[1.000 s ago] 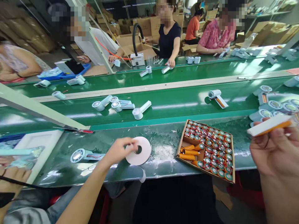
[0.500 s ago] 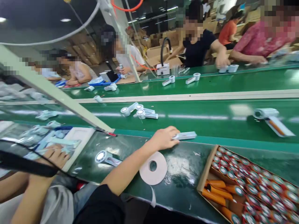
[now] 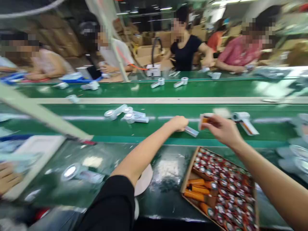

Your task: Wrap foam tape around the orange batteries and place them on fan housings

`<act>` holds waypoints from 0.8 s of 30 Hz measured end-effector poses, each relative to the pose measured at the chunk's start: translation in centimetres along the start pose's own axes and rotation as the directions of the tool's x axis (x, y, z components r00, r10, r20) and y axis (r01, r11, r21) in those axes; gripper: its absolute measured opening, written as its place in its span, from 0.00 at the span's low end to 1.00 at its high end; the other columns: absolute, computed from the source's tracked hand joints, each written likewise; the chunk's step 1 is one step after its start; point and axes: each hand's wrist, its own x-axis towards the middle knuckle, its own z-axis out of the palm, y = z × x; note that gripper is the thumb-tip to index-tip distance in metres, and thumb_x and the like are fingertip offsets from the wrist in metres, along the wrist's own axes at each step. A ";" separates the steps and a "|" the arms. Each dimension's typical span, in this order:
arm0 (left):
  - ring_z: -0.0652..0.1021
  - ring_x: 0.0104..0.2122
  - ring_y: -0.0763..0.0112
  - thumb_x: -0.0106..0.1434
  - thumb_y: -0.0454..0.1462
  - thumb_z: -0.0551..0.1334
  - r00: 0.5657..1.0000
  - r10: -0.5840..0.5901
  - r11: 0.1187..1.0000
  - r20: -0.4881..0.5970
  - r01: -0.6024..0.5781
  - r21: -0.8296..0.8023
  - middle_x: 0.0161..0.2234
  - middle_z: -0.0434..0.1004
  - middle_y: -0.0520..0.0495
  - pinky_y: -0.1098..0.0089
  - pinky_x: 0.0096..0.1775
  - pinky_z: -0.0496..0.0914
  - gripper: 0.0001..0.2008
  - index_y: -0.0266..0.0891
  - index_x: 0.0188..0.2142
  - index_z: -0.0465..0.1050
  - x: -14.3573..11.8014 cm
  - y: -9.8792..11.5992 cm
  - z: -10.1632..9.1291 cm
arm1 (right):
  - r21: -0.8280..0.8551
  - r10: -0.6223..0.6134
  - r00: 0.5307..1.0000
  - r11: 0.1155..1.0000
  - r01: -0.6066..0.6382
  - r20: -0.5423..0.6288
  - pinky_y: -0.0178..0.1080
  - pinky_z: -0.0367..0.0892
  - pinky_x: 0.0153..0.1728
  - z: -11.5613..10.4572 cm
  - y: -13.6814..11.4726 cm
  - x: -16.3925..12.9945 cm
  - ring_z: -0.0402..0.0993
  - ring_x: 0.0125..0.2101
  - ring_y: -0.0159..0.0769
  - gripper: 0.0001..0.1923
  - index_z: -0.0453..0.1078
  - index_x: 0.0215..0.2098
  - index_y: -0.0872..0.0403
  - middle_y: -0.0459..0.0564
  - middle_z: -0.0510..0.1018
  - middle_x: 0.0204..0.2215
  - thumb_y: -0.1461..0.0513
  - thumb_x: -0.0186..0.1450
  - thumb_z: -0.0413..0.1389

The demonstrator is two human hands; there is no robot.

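Green conveyor belt (image 3: 168, 89) under both hands, each apparently gripping a blurred white part.

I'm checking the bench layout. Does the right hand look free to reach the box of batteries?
Probably yes: the right hand hovers just beyond the box of batteries, but it already grips a white and orange part.

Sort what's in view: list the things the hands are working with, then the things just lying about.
In hand:
- left hand gripping the pale handle piece
- right hand holding the white part with orange cell
- box of cells close below

Lying about:
- tape roll
- fan units on the belt
- fan head by the near edge
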 end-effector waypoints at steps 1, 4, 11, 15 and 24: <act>0.83 0.48 0.51 0.61 0.32 0.68 1.000 0.020 1.000 -0.014 -0.020 -0.019 0.41 0.85 0.37 0.59 0.51 0.74 0.05 0.37 0.37 0.84 0.8 -1.0 0.0 | -0.030 0.037 0.998 0.999 -0.036 0.048 0.40 0.76 0.41 -0.7 1.0 0.1 0.81 0.35 0.36 0.15 0.76 0.53 0.53 0.48 0.84 0.38 0.57 0.70 0.60; 0.83 0.47 0.55 0.65 0.39 0.66 0.996 0.021 0.997 -0.086 -0.026 -0.066 0.43 0.85 0.43 0.63 0.49 0.74 0.07 0.44 0.41 0.83 2.9 -3.4 0.3 | -0.085 0.111 0.976 0.992 -0.097 0.189 0.37 0.73 0.40 -0.5 3.0 1.3 0.81 0.35 0.36 0.15 0.76 0.52 0.53 0.48 0.84 0.37 0.59 0.69 0.58; 0.81 0.47 0.58 0.72 0.40 0.57 0.975 -0.138 0.984 -0.173 0.114 -0.138 0.45 0.83 0.41 0.63 0.49 0.71 0.12 0.43 0.48 0.77 3.7 -2.8 2.1 | -0.492 0.171 0.834 0.861 0.132 0.524 0.36 0.67 0.40 1.6 2.4 2.6 0.80 0.39 0.40 0.17 0.73 0.58 0.50 0.51 0.84 0.41 0.61 0.73 0.52; 0.80 0.47 0.61 0.73 0.45 0.58 0.961 -0.200 0.968 -0.191 0.163 -0.192 0.46 0.81 0.42 0.56 0.52 0.73 0.15 0.38 0.49 0.76 5.0 -2.0 2.5 | -0.571 0.264 0.756 0.803 0.172 0.598 0.39 0.68 0.43 1.4 2.3 2.7 0.81 0.43 0.46 0.18 0.72 0.59 0.50 0.55 0.83 0.42 0.57 0.73 0.54; 0.80 0.48 0.63 0.72 0.42 0.62 0.953 -0.170 0.949 -0.250 0.090 -0.303 0.48 0.80 0.42 0.57 0.52 0.75 0.13 0.36 0.50 0.75 3.5 0.2 1.1 | -0.656 0.383 0.665 0.723 0.216 0.641 0.43 0.70 0.47 2.8 0.9 4.5 0.80 0.47 0.50 0.17 0.75 0.55 0.55 0.62 0.82 0.47 0.58 0.73 0.53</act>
